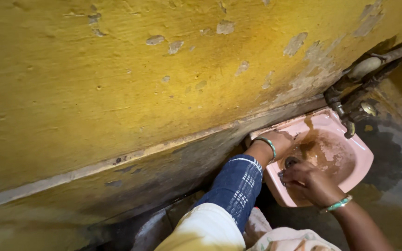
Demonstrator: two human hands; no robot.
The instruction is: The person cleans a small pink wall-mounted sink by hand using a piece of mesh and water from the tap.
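Pale cloth (210, 230) and a blue patterned sleeve (236, 183) fill the bottom edge nearest the camera, as a person bends over a stained pink basin (357, 160) fixed to a peeling yellow wall (117, 79). Right hand (308, 181), in a green bangle (338, 203), curls over the basin's near rim, its grip closed on a small dark object too hidden to identify, just beside the drain (291, 161). Left hand (278, 142), also bangled, rests flat on the far rim, grip open. Corroded taps (352, 104) stand beyond both hands.
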